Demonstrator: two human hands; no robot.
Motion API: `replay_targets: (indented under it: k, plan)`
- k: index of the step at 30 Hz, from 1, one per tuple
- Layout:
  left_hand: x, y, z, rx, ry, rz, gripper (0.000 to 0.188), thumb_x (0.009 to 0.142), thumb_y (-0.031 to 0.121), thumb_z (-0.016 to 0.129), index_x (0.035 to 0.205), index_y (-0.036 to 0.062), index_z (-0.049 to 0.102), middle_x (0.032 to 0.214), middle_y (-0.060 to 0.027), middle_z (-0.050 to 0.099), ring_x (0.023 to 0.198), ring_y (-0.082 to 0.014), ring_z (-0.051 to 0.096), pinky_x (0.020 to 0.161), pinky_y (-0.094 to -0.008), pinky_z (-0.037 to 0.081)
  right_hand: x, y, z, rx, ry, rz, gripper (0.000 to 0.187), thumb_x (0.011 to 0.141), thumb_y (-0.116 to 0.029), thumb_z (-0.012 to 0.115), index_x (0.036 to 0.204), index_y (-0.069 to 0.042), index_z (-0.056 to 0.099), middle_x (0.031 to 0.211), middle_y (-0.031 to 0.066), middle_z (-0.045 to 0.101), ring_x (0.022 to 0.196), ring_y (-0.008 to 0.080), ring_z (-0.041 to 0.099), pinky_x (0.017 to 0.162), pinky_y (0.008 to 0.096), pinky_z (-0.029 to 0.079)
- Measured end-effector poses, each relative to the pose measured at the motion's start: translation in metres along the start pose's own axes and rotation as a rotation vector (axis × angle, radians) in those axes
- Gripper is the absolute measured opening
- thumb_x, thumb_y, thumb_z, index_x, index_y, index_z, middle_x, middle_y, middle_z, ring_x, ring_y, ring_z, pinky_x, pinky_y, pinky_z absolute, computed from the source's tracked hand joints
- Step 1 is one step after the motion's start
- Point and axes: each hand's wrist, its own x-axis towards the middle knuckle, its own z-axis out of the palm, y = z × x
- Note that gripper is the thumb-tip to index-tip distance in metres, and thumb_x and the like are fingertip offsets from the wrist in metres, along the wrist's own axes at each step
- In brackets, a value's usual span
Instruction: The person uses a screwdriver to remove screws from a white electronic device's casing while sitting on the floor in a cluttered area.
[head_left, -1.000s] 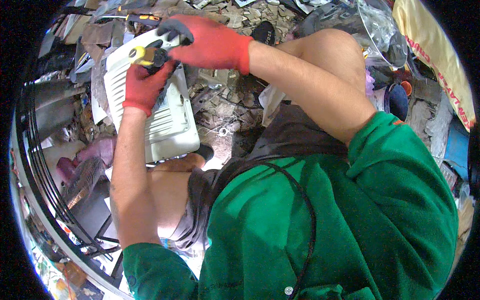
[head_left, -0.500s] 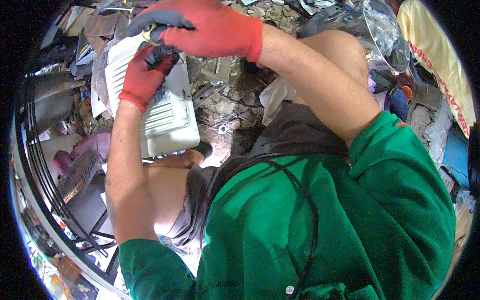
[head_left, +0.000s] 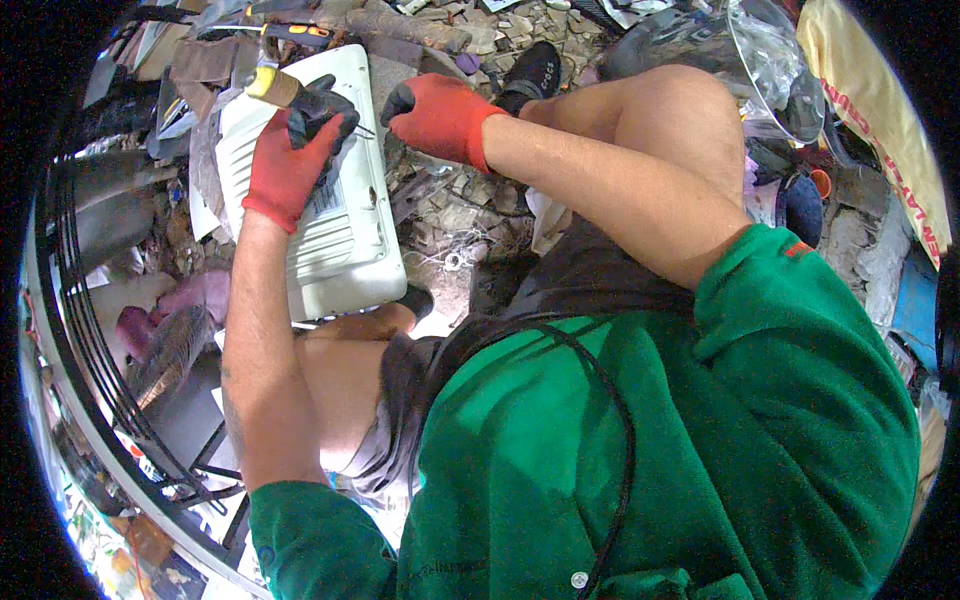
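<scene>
My left hand [head_left: 295, 160], in a red glove with dark fingers, is wrapped round a screwdriver [head_left: 264, 84] with a yellow-ended handle. Its thin shaft shows just past the fingers, over a white plastic casing [head_left: 345, 270] with long slats. The casing lies tilted on the ground in front of me. To the right of its edge hovers my right hand [head_left: 445, 122], gloved the same way and apart from the screwdriver. Its fingers are curled together, and whatever they may hold is hidden.
Another tool with a yellow and black handle [head_left: 300, 33] lies beyond the casing. Broken chips and scraps [head_left: 440, 215] cover the ground. A clear plastic bag [head_left: 765, 60] and a cream sack [head_left: 870, 110] are at the far right. A dark metal rack [head_left: 90, 340] curves along the left.
My right hand has come off the screwdriver's handle and moved right and nearer, past the casing's edge. My left hand keeps hold of the screwdriver, whose handle end is now uncovered.
</scene>
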Motion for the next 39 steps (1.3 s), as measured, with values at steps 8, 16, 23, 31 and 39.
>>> replay_targets:
  k: [8, 16, 23, 31, 39]
  plan:
    - [0.009, -0.018, -0.002, -0.261, 0.152, 0.120, 0.032, 0.091, 0.013, 0.063, 0.119, -0.0007, 0.058, 0.106, -0.0083, 0.069, 0.095, -0.0151, 0.063, 0.087, -0.0291, 0.048, -0.019, -0.035, -0.002, -0.114, 0.088, -0.014, 0.041, 0.078, -0.040, 0.065, 0.094, -0.003, 0.069, 0.098, 0.0213, 0.068, 0.094, 0.0361, 0.065, 0.085, 0.0423, 0.050]
    - [0.011, -0.012, 0.002, -0.265, 0.118, 0.104, 0.032, 0.092, 0.013, 0.060, 0.121, -0.0003, 0.057, 0.111, -0.0070, 0.068, 0.100, -0.0126, 0.062, 0.090, -0.0267, 0.047, -0.005, -0.040, -0.008, -0.114, -0.019, 0.167, 0.048, 0.072, -0.041, 0.069, 0.091, 0.004, 0.070, 0.093, 0.0253, 0.068, 0.088, 0.0359, 0.067, 0.082, 0.0392, 0.052]
    - [0.010, -0.005, 0.003, -0.175, 0.115, 0.141, 0.031, 0.096, 0.014, 0.057, 0.124, -0.0011, 0.055, 0.111, -0.0070, 0.068, 0.097, -0.0118, 0.063, 0.086, -0.0247, 0.049, -0.005, -0.038, -0.002, -0.130, 0.067, 0.154, 0.045, 0.069, -0.038, 0.069, 0.087, 0.003, 0.070, 0.089, 0.0252, 0.068, 0.083, 0.0375, 0.067, 0.077, 0.0401, 0.052]
    - [0.011, -0.010, 0.003, -0.221, 0.133, 0.096, 0.028, 0.093, 0.013, 0.060, 0.118, 0.0004, 0.058, 0.106, -0.0067, 0.068, 0.097, -0.0125, 0.061, 0.088, -0.0265, 0.047, -0.007, -0.026, 0.013, 0.014, 0.136, 0.045, 0.036, 0.075, -0.033, 0.069, 0.087, 0.001, 0.070, 0.081, 0.0154, 0.070, 0.070, 0.0264, 0.065, 0.069, 0.0365, 0.051]
    - [0.012, -0.007, 0.007, -0.362, 0.117, 0.135, 0.026, 0.092, 0.013, 0.060, 0.115, 0.0008, 0.059, 0.104, -0.0072, 0.068, 0.095, -0.0132, 0.061, 0.087, -0.0267, 0.047, 0.003, -0.005, 0.014, 0.240, -0.026, 0.078, 0.031, 0.080, -0.027, 0.071, 0.092, 0.001, 0.071, 0.083, 0.0076, 0.071, 0.071, 0.0148, 0.063, 0.069, 0.0312, 0.051]
